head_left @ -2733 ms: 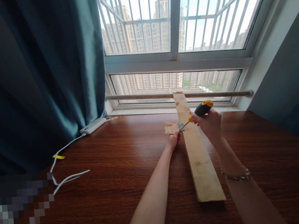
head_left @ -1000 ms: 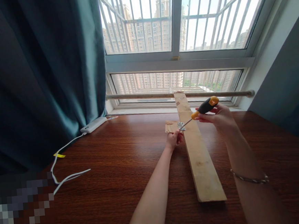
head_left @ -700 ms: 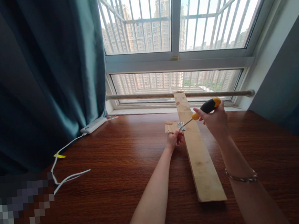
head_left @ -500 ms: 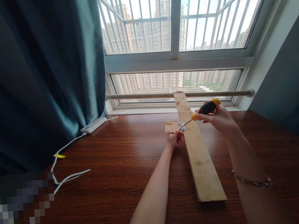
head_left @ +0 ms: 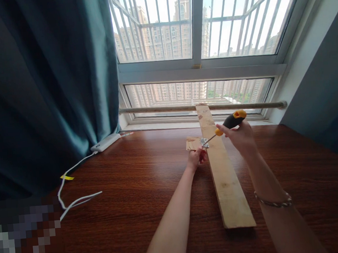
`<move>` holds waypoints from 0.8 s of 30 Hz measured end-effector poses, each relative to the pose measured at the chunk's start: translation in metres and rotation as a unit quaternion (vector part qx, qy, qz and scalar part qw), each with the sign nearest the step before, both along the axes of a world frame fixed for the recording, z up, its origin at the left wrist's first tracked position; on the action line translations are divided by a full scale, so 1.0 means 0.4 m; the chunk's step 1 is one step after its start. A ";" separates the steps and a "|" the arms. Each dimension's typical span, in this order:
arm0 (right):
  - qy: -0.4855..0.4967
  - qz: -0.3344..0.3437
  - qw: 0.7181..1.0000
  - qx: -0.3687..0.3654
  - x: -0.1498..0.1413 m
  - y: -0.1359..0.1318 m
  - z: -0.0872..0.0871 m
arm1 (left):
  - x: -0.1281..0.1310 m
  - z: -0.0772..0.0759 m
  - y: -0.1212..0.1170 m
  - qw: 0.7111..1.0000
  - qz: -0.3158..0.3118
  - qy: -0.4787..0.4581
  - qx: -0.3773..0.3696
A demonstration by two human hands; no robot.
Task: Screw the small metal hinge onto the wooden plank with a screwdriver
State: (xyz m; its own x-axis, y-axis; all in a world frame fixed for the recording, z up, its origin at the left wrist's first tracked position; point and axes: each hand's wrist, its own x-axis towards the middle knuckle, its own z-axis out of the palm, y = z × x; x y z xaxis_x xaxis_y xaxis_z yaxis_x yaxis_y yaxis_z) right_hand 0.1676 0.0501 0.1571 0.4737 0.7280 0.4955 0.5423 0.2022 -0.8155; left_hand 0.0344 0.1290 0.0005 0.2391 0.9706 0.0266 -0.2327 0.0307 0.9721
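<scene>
A long pale wooden plank (head_left: 223, 173) lies on the dark wooden table (head_left: 139, 191), running away from me toward the window. A small metal bracket (head_left: 204, 142) sits at the plank's left edge, joining it to a short wooden piece (head_left: 192, 143). My left hand (head_left: 196, 157) pinches the bracket from the near side. Wrapped round the black and yellow handle of a screwdriver (head_left: 229, 121), my right hand (head_left: 239, 136) keeps the tool's tip on the bracket.
A teal curtain (head_left: 45, 85) hangs at the left. A white power bank (head_left: 105, 142) with white cables (head_left: 74, 184) lies near it. A horizontal rail (head_left: 202, 108) and barred window stand behind the table.
My right hand has turned back and forth on the screwdriver handle, wrist swinging right then left. The tip has stayed on the bracket, and my left hand has kept its place.
</scene>
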 end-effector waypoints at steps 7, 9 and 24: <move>0.166 0.242 0.954 -0.065 0.018 -0.029 0.026 | 0.001 0.005 -0.003 1.000 0.003 0.006 -0.008; 0.181 0.189 0.964 -0.043 0.010 -0.016 0.015 | 0.001 0.006 -0.004 1.000 0.004 0.010 -0.008; 0.132 -0.083 0.967 -0.200 0.224 0.142 -0.188 | 0.003 -0.001 0.002 1.000 0.006 0.011 -0.003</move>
State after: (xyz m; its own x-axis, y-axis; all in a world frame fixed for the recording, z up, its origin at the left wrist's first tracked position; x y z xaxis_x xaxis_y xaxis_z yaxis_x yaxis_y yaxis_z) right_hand 0.2571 0.1069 0.0818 0.6714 0.7402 0.0354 0.3026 -0.2303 -0.9249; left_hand 0.0355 0.1297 0.0001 0.2275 0.9736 0.0161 -0.2113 0.0332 0.9769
